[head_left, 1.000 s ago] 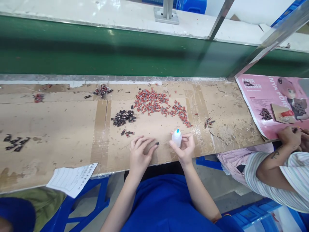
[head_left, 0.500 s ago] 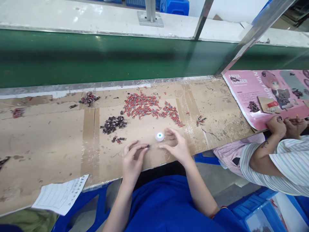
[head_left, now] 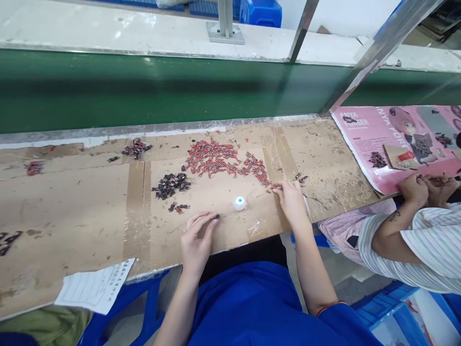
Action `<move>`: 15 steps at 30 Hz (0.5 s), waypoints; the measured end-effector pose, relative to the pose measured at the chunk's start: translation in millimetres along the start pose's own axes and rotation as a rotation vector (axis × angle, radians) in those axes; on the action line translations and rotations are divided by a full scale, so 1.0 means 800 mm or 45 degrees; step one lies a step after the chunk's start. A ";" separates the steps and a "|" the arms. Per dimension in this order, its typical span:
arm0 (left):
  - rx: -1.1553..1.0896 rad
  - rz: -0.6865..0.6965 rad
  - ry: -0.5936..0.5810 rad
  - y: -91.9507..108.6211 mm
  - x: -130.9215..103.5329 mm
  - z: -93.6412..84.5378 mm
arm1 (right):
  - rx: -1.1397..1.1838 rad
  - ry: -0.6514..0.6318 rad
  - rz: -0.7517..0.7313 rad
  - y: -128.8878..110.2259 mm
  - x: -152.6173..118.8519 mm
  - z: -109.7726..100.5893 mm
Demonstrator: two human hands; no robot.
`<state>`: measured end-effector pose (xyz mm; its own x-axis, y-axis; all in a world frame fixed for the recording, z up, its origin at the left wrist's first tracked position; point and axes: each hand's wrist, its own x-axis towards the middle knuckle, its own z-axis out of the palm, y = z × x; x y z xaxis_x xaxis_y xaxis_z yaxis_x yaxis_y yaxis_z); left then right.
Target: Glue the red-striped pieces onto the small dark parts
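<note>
My left hand point(head_left: 196, 238) is closed in a pinch above the cardboard near the table's front edge. Between its thumb and fingertips is a small black part point(head_left: 216, 216). My right hand point(head_left: 292, 202) reaches to the right end of a spread pile of small red parts with metallic bits point(head_left: 212, 157). Its thumb and index finger close at a small red part point(head_left: 272, 186), partly hidden by the fingertips. A white round object with a glowing blue centre point(head_left: 239, 203) lies between my hands. Left of it are a heap of black parts point(head_left: 169, 186) and several loose dark-and-red pieces point(head_left: 178, 207).
More small parts lie in a cluster point(head_left: 136, 148) at the back left and in a few pieces point(head_left: 301, 178) to the right. A paper sheet point(head_left: 95, 286) overhangs the front edge. At right, another person's hands point(head_left: 427, 190) work over a pink poster point(head_left: 363, 149).
My right hand has moved right and away from beside the white round object to the red pile's edge, its fingers closing. My left hand keeps its pinch, almost in place.
</note>
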<state>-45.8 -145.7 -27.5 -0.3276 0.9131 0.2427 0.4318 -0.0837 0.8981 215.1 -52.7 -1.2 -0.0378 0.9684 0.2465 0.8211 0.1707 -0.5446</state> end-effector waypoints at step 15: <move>-0.267 -0.080 -0.120 0.052 -0.015 0.004 | 0.086 0.074 0.020 -0.018 -0.027 -0.009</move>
<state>-21.0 -158.7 6.0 -0.2640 0.9516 0.1577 0.2259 -0.0979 0.9692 208.1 -77.3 6.8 0.0097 0.9593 0.2823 0.7810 0.1691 -0.6012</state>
